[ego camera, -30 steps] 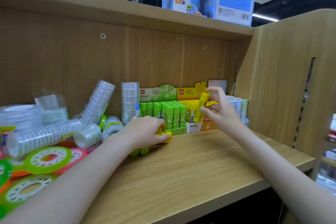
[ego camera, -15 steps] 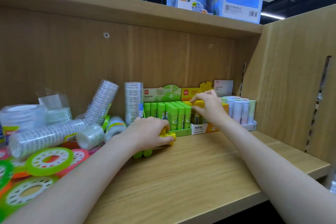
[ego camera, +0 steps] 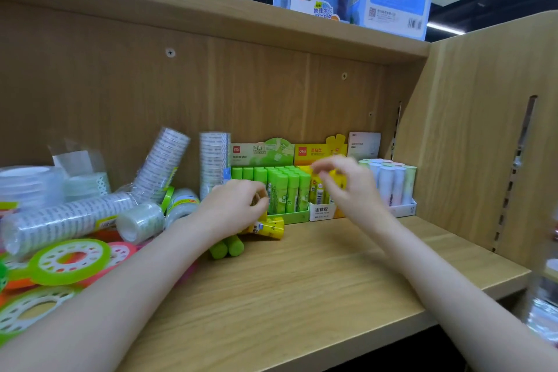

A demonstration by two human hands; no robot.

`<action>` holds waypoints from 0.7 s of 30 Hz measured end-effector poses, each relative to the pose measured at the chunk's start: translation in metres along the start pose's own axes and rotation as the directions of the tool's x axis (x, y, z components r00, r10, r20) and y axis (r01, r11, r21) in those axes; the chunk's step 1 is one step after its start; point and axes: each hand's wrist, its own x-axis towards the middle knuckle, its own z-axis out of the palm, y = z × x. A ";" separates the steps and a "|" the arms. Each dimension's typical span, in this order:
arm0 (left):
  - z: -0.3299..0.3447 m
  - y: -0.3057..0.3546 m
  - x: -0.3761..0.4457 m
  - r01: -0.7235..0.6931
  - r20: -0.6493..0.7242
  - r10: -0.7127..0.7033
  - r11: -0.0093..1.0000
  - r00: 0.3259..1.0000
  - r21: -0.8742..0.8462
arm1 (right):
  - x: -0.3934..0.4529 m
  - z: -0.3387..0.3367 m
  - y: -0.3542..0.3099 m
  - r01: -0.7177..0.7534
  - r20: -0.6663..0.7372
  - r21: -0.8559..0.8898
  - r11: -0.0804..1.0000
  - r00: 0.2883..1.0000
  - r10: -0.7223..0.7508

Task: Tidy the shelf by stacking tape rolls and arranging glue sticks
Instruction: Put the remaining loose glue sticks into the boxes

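**A:** What do you have on the feed?

**B:** I see both hands over the wooden shelf (ego camera: 302,290). My left hand (ego camera: 232,208) sits low beside the green display box (ego camera: 290,216), fingers curled down onto a yellow glue stick (ego camera: 267,228) that lies on its side on the board. Two green glue sticks (ego camera: 228,246) lie just under the wrist, caps toward me.

**A:** Is it gripping the yellow one?

**B:** It looks so — the fingers wrap over its near end, though the blur hides the thumb.

**A:** And the right?

**B:** My right hand (ego camera: 350,187) hovers in front of the yellow display box (ego camera: 321,211), fingers bent and spread. It is smeared, so I cannot tell whether it pinches anything; yellow shows between the fingers, but that may be the upright sticks behind.

**A:** Where is the rest of the stock?

**B:** Upright green sticks (ego camera: 280,187) fill the green box, and a white tray of pastel sticks (ego camera: 392,181) stands at the far right against the side panel. Left of the boxes, one wrapped tape stack (ego camera: 213,160) stands upright, another (ego camera: 161,163) leans on the back wall, and a long one (ego camera: 63,219) lies flat. Loose coloured tape rolls (ego camera: 71,260) — green, pink, orange — overlap at the left edge.
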 end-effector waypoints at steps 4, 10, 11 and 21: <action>0.001 0.000 -0.001 0.014 -0.001 -0.014 0.999 1.000 0.044 | -0.017 0.017 -0.027 0.084 0.507 0.024 0.996 0.858 -0.084; 0.000 0.000 -0.001 -0.041 0.042 0.042 0.999 0.998 -0.022 | -0.016 0.000 -0.001 0.063 0.565 -0.199 0.978 0.823 0.062; 0.000 0.001 -0.001 -0.051 0.058 0.053 0.998 0.997 -0.031 | -0.017 -0.006 0.006 0.015 0.543 -0.230 0.973 0.832 0.115; 0.002 -0.001 -0.003 -0.116 0.141 0.113 0.993 0.984 0.015 | -0.019 -0.014 -0.001 -0.104 0.498 -0.064 0.993 0.859 0.122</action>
